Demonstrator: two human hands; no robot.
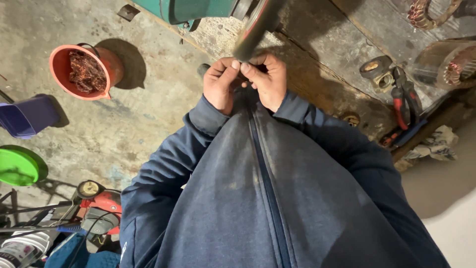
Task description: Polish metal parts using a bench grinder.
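both hands, left hand [221, 83] and right hand [267, 78], meet fingertip to fingertip, pinched shut on a dark blurred rod [252, 31] slanting far, apparently to steady it. a red plastic bucket of copper scrap [85, 71] sits on the floor at left.

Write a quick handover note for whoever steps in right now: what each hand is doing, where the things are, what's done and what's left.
Left hand and right hand: held together at chest height, fingers pinching something small; what it is cannot be told.
A blurred dark bar rises just above the hands.
Red bucket of copper wire scrap stands on the floor to the left.
Red-handled pliers lie on the wooden bench to the right, beside wound copper coils.
Done and left: cannot be judged from this view.
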